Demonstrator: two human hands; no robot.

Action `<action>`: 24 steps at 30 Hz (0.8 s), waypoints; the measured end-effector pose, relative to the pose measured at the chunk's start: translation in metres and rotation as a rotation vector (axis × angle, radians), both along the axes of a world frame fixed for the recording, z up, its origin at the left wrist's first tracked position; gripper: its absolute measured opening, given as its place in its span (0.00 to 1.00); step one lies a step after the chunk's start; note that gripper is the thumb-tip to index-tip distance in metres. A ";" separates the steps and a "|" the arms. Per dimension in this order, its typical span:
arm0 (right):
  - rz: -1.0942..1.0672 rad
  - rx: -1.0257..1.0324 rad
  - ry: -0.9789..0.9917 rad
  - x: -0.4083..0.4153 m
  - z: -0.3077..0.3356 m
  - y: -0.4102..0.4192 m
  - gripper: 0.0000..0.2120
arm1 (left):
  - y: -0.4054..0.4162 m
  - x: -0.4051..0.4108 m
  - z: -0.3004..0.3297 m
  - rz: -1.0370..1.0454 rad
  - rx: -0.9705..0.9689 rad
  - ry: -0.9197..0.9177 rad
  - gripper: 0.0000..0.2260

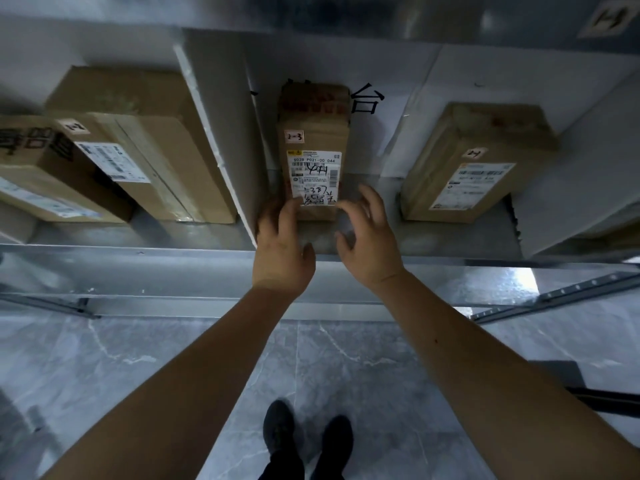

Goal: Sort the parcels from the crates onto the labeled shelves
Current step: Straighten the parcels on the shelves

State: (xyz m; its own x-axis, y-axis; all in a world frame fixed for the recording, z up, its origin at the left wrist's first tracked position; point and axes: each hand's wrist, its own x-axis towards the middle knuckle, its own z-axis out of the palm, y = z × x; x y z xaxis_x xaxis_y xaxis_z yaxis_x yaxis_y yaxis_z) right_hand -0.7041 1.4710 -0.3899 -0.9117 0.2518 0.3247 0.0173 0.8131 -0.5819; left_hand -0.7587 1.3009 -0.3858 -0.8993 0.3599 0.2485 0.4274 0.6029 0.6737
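Middle parcel: a narrow brown cardboard box lying flat on the metal shelf, long side running front to back. It carries a small tag reading "2-3" and a white shipping label with handwriting on it.
Left hand: at the near left corner of the middle parcel, fingertips on or right at its front edge; exact contact is hard to tell. The grip is loose, fingers relaxed, holding nothing.
Right hand: just beside the near right corner of the same parcel, fingers spread wide and lightly bent, not closed on anything.
White divider: a thin panel standing on edge, just left of the middle parcel, between it and the boxes on the left.
Left boxes: several brown cartons packed together on the shelf left of the divider, one with a small tag and white labels.
Right box: a brown carton with a tag and shipping label, well apart from the middle parcel.
Floor: grey marbled tiles, with two dark shoes at the bottom edge.
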 end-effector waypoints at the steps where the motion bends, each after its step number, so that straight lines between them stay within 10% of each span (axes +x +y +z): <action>1: -0.011 0.000 -0.029 0.012 0.002 0.001 0.26 | -0.003 0.011 0.001 0.008 -0.009 -0.003 0.37; 24: 0.081 -0.116 -0.248 0.034 0.050 -0.226 0.28 | -0.228 0.047 0.040 0.229 -0.173 -0.059 0.27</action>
State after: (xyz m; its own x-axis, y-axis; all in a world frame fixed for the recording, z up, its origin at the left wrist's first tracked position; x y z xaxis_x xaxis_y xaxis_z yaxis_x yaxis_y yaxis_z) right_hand -0.6702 1.2454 -0.3397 -0.9784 0.1970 0.0623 0.1083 0.7457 -0.6574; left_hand -0.7120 1.0733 -0.3462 -0.9731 0.1781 0.1460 0.2299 0.7874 0.5719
